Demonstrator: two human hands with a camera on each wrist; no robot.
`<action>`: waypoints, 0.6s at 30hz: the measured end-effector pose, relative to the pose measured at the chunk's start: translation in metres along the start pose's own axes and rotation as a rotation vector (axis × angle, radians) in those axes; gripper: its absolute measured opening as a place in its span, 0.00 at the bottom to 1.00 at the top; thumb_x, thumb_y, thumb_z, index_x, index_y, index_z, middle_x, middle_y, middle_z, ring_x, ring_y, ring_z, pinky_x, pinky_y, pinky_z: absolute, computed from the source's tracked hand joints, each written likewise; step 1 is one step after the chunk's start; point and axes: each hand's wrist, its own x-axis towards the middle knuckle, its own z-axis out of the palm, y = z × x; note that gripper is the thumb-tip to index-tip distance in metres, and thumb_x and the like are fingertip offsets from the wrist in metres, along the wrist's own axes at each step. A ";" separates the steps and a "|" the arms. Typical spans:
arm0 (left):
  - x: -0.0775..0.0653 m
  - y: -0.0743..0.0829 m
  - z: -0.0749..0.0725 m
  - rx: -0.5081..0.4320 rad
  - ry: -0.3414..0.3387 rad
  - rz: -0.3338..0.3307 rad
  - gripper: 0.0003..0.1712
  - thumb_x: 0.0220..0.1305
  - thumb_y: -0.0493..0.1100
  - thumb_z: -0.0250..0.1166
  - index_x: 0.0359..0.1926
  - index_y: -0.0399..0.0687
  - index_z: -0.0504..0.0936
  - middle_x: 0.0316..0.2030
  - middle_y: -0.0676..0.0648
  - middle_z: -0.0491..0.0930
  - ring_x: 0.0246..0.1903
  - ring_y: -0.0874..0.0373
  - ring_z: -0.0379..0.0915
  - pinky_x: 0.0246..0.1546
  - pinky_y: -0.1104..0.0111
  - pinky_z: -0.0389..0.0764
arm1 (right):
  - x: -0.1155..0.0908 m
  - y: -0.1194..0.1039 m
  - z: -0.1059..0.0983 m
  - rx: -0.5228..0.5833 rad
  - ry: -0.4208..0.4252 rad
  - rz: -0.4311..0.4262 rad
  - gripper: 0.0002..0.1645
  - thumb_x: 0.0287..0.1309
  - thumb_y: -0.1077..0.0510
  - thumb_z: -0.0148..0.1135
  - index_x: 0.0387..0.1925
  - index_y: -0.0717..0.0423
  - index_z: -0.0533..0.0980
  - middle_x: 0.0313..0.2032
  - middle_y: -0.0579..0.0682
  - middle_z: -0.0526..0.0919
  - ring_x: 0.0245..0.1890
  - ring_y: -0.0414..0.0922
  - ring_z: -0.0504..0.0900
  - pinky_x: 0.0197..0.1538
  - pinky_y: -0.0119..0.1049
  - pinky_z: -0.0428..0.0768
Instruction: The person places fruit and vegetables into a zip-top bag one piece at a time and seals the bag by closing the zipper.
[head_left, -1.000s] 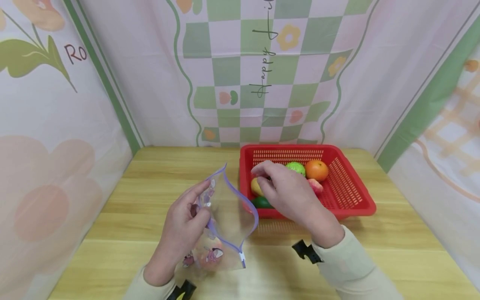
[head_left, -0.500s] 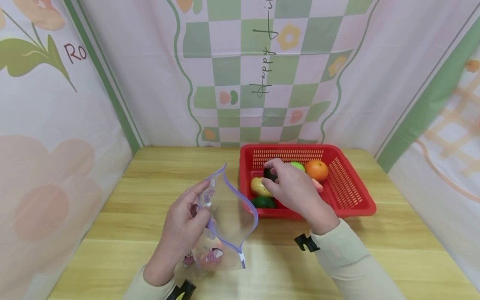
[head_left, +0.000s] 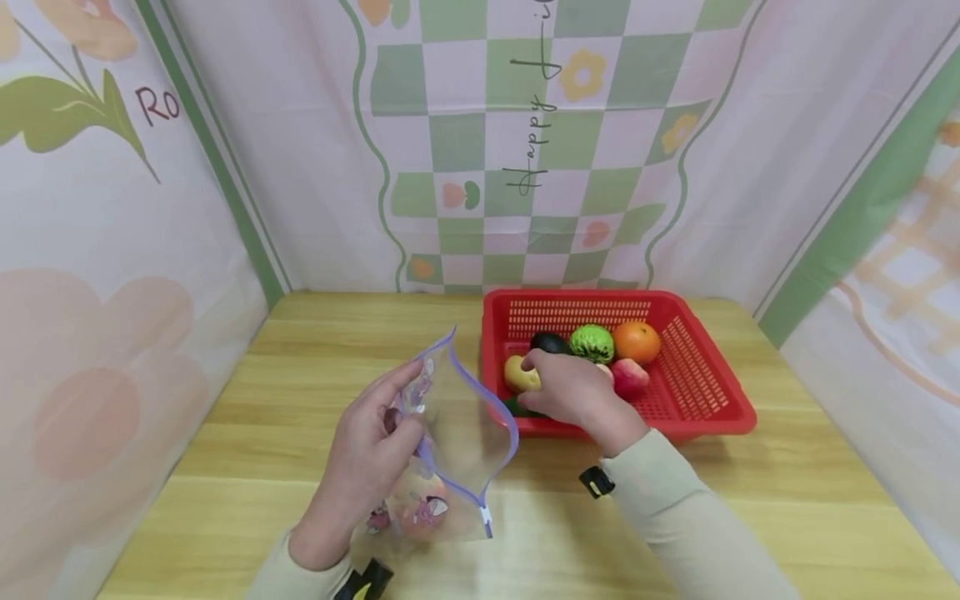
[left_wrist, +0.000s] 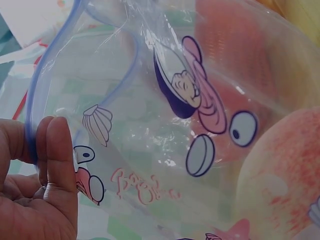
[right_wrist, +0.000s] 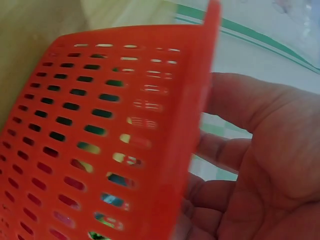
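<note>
My left hand (head_left: 363,458) pinches the side of a clear zip bag (head_left: 468,433) with a purple zip edge, its mouth held apart. Through the printed plastic a round yellow-and-red peach (left_wrist: 285,185) shows in the left wrist view. My right hand (head_left: 577,392) is over the near left part of a red basket (head_left: 738,408), fingers spread and bent downward. Below its thumb lies a dark green fruit (head_left: 516,407), partly covered. A yellow potato-like item (head_left: 517,375) sits by the fingertips. In the right wrist view, the basket wall hides the fingertips.
Also in the basket are a dark oval fruit (head_left: 550,342), a bumpy green fruit (head_left: 592,343), an orange (head_left: 637,343) and a red peach-like fruit (head_left: 630,379). The basket stands on a wooden table (head_left: 247,433) with a patterned curtain (head_left: 510,242) behind.
My right hand has come lower and nearer within the basket, uncovering the bumpy green fruit and covering part of the dark green one. The left hand and bag hold still.
</note>
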 end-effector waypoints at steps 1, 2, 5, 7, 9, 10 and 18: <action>0.000 0.002 0.000 -0.001 -0.001 -0.010 0.36 0.54 0.28 0.57 0.64 0.55 0.73 0.30 0.46 0.68 0.12 0.64 0.59 0.09 0.73 0.62 | 0.001 -0.001 0.001 -0.002 -0.018 0.009 0.31 0.50 0.42 0.68 0.55 0.45 0.75 0.44 0.47 0.83 0.38 0.46 0.79 0.40 0.47 0.77; 0.000 0.004 0.000 0.000 -0.001 -0.018 0.36 0.54 0.28 0.57 0.65 0.54 0.73 0.30 0.46 0.68 0.12 0.64 0.58 0.09 0.74 0.61 | 0.002 -0.001 0.002 -0.006 -0.033 0.016 0.31 0.49 0.42 0.69 0.55 0.45 0.75 0.44 0.47 0.83 0.38 0.46 0.78 0.40 0.48 0.77; -0.001 0.016 -0.001 0.001 0.000 -0.028 0.35 0.54 0.26 0.56 0.64 0.47 0.72 0.37 0.44 0.74 0.13 0.65 0.57 0.10 0.75 0.61 | 0.005 -0.003 0.005 -0.028 -0.072 0.027 0.30 0.48 0.41 0.71 0.53 0.44 0.76 0.44 0.46 0.82 0.39 0.47 0.77 0.40 0.49 0.75; -0.002 0.023 -0.002 0.007 0.002 -0.024 0.34 0.53 0.26 0.55 0.64 0.43 0.73 0.42 0.42 0.75 0.13 0.66 0.57 0.10 0.75 0.60 | 0.007 -0.003 0.006 -0.048 -0.093 0.024 0.30 0.47 0.40 0.71 0.52 0.45 0.77 0.43 0.46 0.82 0.39 0.47 0.77 0.40 0.50 0.75; -0.003 0.030 -0.003 0.012 0.006 -0.016 0.33 0.53 0.25 0.55 0.63 0.40 0.73 0.45 0.42 0.76 0.13 0.67 0.56 0.10 0.76 0.60 | 0.010 -0.003 0.007 -0.063 -0.111 0.024 0.29 0.47 0.41 0.72 0.50 0.46 0.78 0.42 0.46 0.82 0.38 0.47 0.77 0.40 0.49 0.76; -0.003 0.032 -0.003 0.013 0.006 -0.015 0.33 0.53 0.25 0.55 0.63 0.40 0.73 0.42 0.41 0.76 0.13 0.67 0.56 0.11 0.76 0.60 | 0.011 -0.003 0.007 -0.069 -0.118 0.024 0.28 0.47 0.41 0.72 0.50 0.46 0.79 0.40 0.46 0.82 0.37 0.47 0.77 0.40 0.48 0.76; -0.004 0.032 -0.003 0.007 -0.011 -0.035 0.34 0.53 0.26 0.55 0.64 0.42 0.72 0.31 0.44 0.69 0.13 0.67 0.57 0.09 0.77 0.61 | 0.019 -0.003 0.011 -0.116 -0.181 0.035 0.15 0.46 0.41 0.72 0.29 0.43 0.79 0.27 0.45 0.78 0.31 0.47 0.75 0.33 0.43 0.72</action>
